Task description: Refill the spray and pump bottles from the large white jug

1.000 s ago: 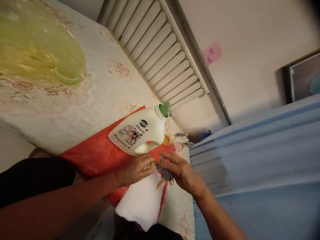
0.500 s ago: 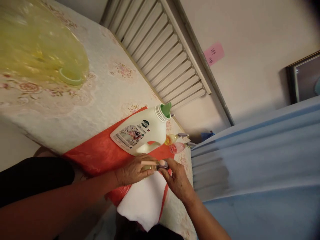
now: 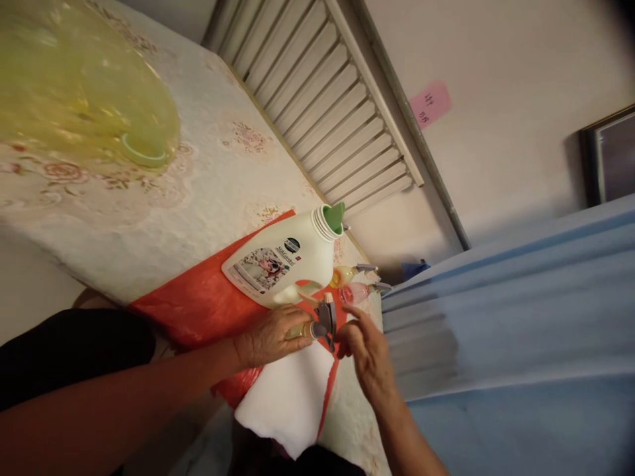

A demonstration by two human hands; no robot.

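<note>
Wrapped by my left hand (image 3: 272, 336) is a small clear spray bottle with a grey trigger head (image 3: 325, 322); most of its body is hidden by my fingers. Just right of the head is my right hand (image 3: 368, 354), holding nothing, its fingers apart and partly bent. A large white detergent jug (image 3: 282, 261), uncapped and with a green pouring spout, rests on a red plastic sheet (image 3: 198, 301) beyond my hands. Under them lies a folded white cloth (image 3: 288, 396).
A yellow spray bottle (image 3: 343, 276) and a pink spray bottle (image 3: 353, 292) stand behind the jug. At upper left, a yellow plastic bag (image 3: 84, 86) sits on the flowered tablecloth (image 3: 213, 178). A radiator (image 3: 327, 106) lines the wall, with a blue curtain (image 3: 510, 311) to the right.
My right hand has let go of the trigger head and moved slightly right, its fingers spreading. The bottle's head has turned in my left hand, showing the trigger from another side.
</note>
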